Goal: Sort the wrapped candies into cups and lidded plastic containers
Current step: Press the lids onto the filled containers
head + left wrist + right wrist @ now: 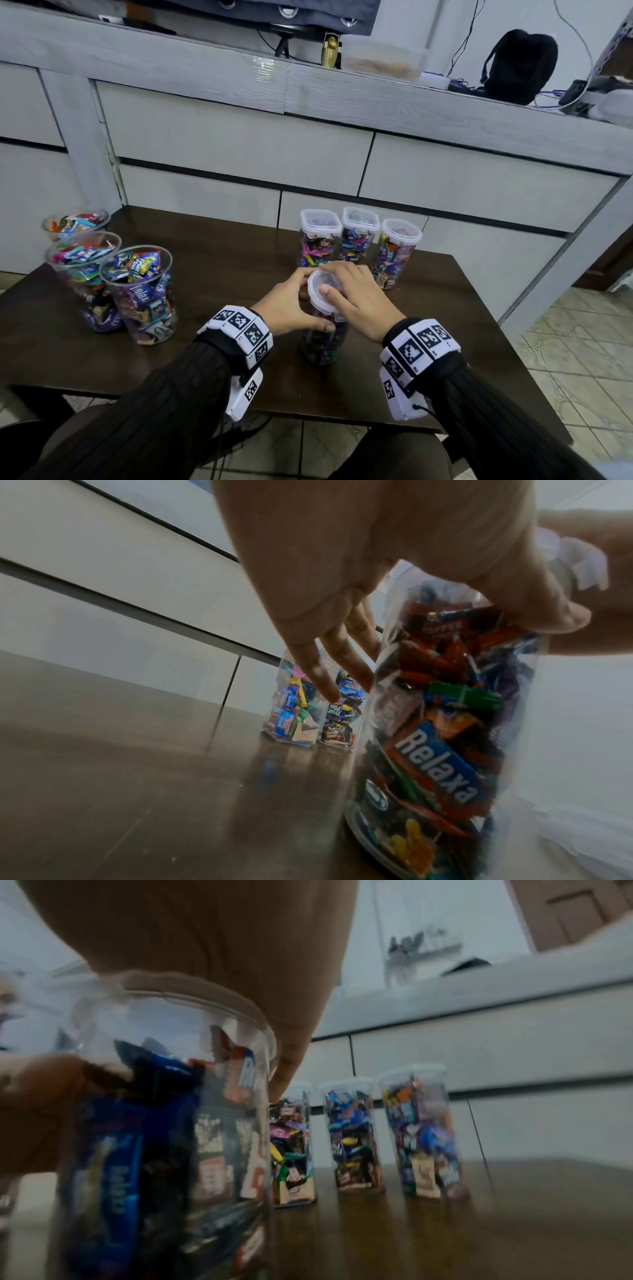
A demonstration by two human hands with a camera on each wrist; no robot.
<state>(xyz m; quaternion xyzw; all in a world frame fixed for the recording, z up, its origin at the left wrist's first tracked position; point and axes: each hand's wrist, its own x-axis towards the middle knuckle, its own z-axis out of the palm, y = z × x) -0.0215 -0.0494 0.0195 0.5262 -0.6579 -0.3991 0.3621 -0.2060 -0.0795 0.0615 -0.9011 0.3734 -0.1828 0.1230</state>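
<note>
A clear round container (pixel 323 346) packed with wrapped candies stands mid-table (pixel 222 274). My left hand (pixel 294 305) grips its upper body, thumb in front and fingers behind; the left wrist view shows this grip (pixel 377 547) on the container (pixel 445 723). My right hand (pixel 359 294) lies over its white lid (pixel 320 305), thumb on top and fingers curled over the far rim. From the right wrist, the palm (pixel 205 934) covers the lid (pixel 171 1007) of the container (pixel 154 1137). Three candy-filled cups (pixel 138 294) stand at the left.
Three lidded containers full of candies (pixel 320 240) (pixel 359 236) (pixel 397 253) line the table's far edge, also visible from the right wrist (pixel 354 1137). A grey drawer cabinet (pixel 239 147) rises right behind them. Tiled floor (pixel 582 342) lies past the table's right edge.
</note>
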